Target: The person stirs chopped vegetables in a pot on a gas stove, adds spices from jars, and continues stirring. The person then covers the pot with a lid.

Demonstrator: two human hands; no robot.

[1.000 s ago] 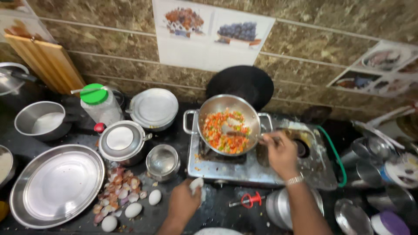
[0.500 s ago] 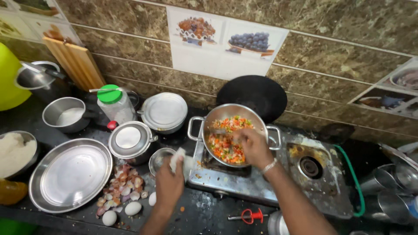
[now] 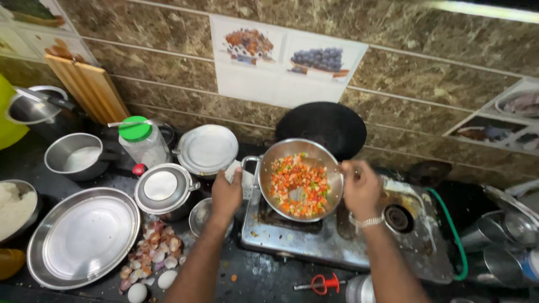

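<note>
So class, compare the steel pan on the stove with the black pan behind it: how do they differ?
The steel pan is shiny and silver; the black pan is dark and matte. The steel pan holds chopped vegetables; the black pan looks empty. The steel pan is tilted and gripped by the left hand and right hand; the black pan is untouched. Both are round and bowl-shaped.

- Left hand (image 3: 227,196) covers the near-left handle of the round steel pan of chopped vegetables (image 3: 299,179); a white cloth shows at its fingers, the grip hidden.
- Right hand (image 3: 360,188) hides the pan's right handle.
- Steel bowl of white rice (image 3: 16,209) cut off by left edge.
- Steel cups (image 3: 497,247) at right edge blurred.
</note>
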